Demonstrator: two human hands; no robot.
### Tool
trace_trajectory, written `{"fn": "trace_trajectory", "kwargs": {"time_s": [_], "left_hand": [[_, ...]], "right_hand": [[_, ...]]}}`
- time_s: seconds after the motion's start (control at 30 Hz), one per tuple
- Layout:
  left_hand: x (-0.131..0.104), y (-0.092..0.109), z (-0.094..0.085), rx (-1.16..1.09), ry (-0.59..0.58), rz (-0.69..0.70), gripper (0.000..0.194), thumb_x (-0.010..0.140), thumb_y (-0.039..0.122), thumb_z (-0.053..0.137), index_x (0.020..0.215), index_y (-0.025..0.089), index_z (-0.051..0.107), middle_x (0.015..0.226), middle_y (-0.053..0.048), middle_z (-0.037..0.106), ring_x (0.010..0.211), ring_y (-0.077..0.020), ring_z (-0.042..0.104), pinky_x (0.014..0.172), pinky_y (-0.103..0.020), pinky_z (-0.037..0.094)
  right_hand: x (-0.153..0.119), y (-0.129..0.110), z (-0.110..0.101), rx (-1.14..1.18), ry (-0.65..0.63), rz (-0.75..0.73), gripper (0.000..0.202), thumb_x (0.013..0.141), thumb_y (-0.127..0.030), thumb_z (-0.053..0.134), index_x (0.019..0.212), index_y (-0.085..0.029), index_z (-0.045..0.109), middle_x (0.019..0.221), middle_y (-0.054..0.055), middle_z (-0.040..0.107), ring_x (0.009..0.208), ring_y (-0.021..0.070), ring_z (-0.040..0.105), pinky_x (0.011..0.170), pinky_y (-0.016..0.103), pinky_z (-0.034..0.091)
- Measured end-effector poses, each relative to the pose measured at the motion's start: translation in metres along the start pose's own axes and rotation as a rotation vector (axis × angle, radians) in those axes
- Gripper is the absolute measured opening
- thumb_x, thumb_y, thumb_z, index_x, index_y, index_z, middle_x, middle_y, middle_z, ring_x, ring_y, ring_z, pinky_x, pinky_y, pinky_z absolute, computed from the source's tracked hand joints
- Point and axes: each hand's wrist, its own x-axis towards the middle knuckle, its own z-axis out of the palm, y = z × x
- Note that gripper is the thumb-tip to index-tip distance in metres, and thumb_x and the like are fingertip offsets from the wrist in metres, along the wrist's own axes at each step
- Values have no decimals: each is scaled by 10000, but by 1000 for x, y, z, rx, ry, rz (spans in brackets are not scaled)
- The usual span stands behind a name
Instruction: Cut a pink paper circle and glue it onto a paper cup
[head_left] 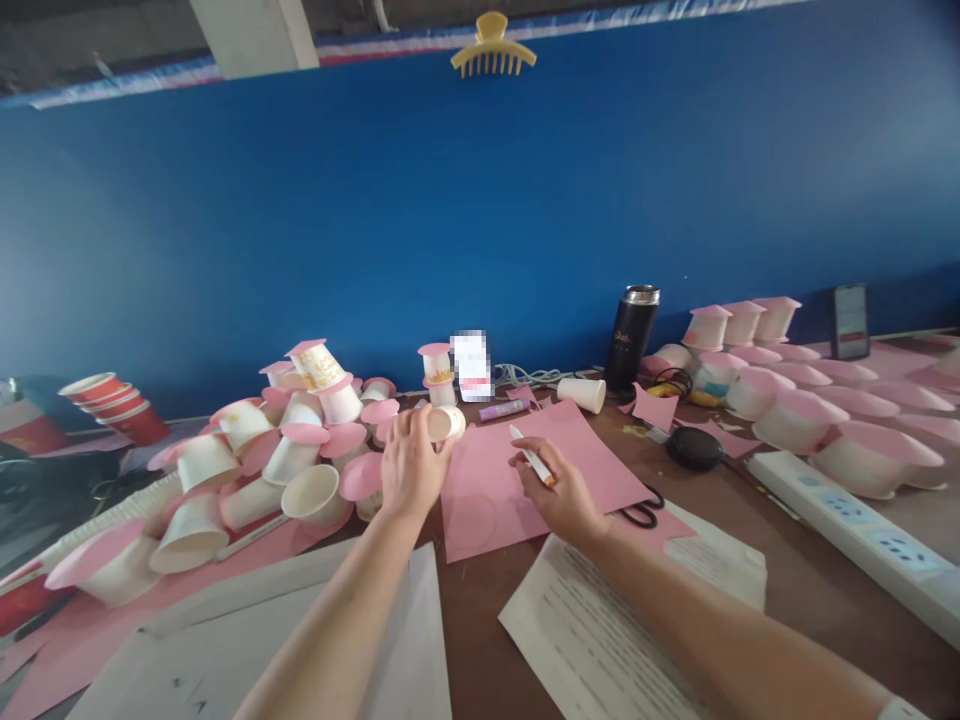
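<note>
My left hand (pixel 415 465) is closed around a small paper cup (pixel 445 424), tilted so that one round end shows. In my right hand (pixel 559 490) is a slim white pen (pixel 529 455) with an orange end, its tip pointing up and away from me. Under and between both hands lies a sheet of pink paper (pixel 570 450) bearing a faint round outline at its lower left. A purple glue stick (pixel 504 409) rests at the sheet's far edge. Black scissors handles (pixel 643 508) stick out beside my right wrist, their blades hidden.
Many paper cups with pink discs (pixel 300 450) crowd the left; more pink-topped cups (pixel 806 415) stand right. Further back are a black flask (pixel 632 340), a lying white cup (pixel 582 394) and a phone (pixel 472 368). A power strip (pixel 862 530) lies right, printed paper (pixel 600 620) in front.
</note>
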Motion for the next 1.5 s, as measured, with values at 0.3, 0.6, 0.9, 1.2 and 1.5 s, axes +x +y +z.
{"fn": "trace_trajectory", "kwargs": {"time_s": [0.3, 0.6, 0.9, 1.2, 1.5], "left_hand": [[54, 15, 41, 181, -197, -59, 498, 793, 315, 606, 1242, 126, 502, 1144, -165, 556, 1061, -312, 534, 874, -394, 456], [6, 56, 26, 34, -301, 154, 321, 839, 305, 539, 1121, 185, 633, 1176, -102, 594, 1131, -275, 503, 946, -373, 421], [-45, 46, -1, 160, -616, 124, 248, 878, 257, 439, 878, 185, 677, 923, -97, 654, 907, -241, 603, 750, -333, 454], [-53, 37, 7, 121, -536, 129, 211, 885, 236, 442, 880, 195, 649, 924, -88, 626, 883, -233, 589, 714, -325, 445], [-57, 35, 4, 83, -531, 148, 229, 879, 219, 446, 902, 188, 671, 904, -100, 627, 895, -251, 597, 741, -347, 462]], "right_hand": [[2, 4, -7, -217, 35, -158, 279, 853, -181, 456, 1115, -233, 539, 954, 22, 676, 701, 135, 618, 696, 254, 478], [18, 4, -35, -560, 338, -158, 366, 836, -186, 440, 1200, -187, 476, 1072, 79, 653, 972, 223, 600, 878, 340, 427], [37, 19, -74, -929, 216, 369, 419, 817, -277, 491, 1222, -175, 458, 1118, 171, 608, 1027, 339, 551, 775, 433, 427], [41, 31, -84, -881, 309, 282, 425, 763, -180, 534, 1185, -183, 490, 1011, 152, 604, 931, 297, 581, 749, 402, 448], [48, 37, -88, -633, 405, 250, 472, 682, -135, 527, 1150, -190, 511, 998, 99, 629, 898, 249, 607, 794, 381, 471]]}}
